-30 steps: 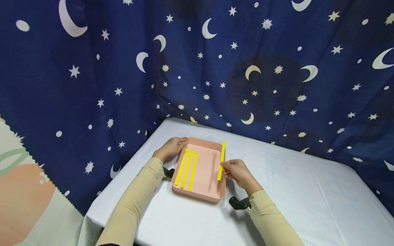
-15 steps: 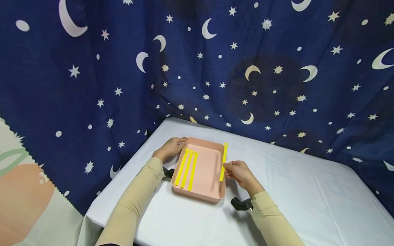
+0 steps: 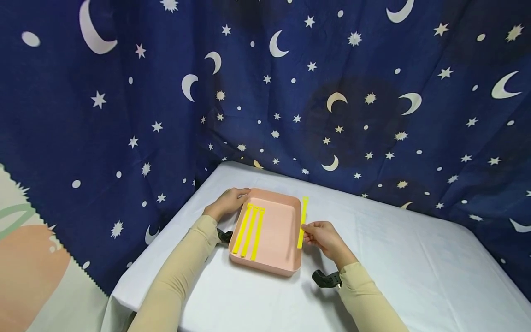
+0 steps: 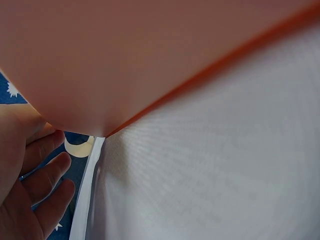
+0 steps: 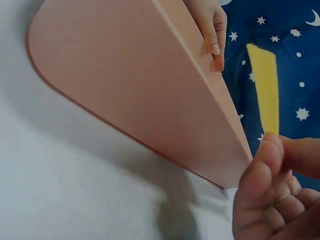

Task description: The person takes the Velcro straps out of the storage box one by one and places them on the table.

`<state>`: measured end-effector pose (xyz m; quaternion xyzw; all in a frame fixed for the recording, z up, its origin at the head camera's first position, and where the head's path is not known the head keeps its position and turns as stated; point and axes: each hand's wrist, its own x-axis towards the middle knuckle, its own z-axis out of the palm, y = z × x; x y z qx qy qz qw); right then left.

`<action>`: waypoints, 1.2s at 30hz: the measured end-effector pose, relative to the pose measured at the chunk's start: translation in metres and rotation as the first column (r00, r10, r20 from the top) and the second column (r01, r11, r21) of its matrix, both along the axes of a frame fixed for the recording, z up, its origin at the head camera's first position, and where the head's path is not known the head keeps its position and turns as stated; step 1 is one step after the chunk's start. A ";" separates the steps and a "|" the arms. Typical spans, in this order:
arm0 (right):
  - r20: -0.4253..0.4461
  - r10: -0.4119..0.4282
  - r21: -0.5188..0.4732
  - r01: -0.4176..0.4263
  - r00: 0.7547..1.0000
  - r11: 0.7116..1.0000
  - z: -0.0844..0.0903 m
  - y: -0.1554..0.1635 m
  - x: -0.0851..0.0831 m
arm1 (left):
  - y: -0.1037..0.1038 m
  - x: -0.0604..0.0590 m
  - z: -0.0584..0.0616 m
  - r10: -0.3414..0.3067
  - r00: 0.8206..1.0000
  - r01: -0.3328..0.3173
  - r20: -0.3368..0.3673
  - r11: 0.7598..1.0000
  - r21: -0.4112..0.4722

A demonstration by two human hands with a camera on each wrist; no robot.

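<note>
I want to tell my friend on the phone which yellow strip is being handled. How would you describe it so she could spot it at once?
Find the shallow pink plastic tray on the white tablecloth. Three flat yellow strips lie side by side inside it by its left wall. The fourth yellow strip is the lone one at the tray's right rim, pinched by the right hand.

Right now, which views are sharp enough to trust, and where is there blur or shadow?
Head view: evenly lit and sharp; tray, three strips inside and the strip pinched by the right hand read clearly, with soft shadows on the cloth. Left wrist view: tray wall fills the frame, too close, blurred. Right wrist view: fingers and strip are soft, the tray's shadow falls on the cloth.
</note>
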<state>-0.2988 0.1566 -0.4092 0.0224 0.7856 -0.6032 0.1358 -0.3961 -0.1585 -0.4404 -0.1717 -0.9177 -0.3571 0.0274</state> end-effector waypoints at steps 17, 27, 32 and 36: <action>0.009 0.005 -0.013 -0.005 1.000 1.000 -0.010 0.010 0.002 | 0.001 0.001 0.001 0.011 0.998 -0.011 0.058 1.000 0.004; 0.016 -0.004 0.006 0.004 1.000 1.000 -0.013 0.013 0.000 | 0.001 0.001 0.003 0.019 0.996 -0.021 0.092 1.000 0.022; 0.025 -0.015 0.021 0.014 1.000 1.000 -0.014 0.013 0.001 | 0.000 0.001 0.002 0.020 0.996 -0.022 0.086 0.999 0.028; 0.026 -0.017 0.035 0.016 1.000 0.999 -0.015 0.013 0.002 | 0.000 0.002 0.003 0.020 0.996 -0.022 0.088 0.999 0.025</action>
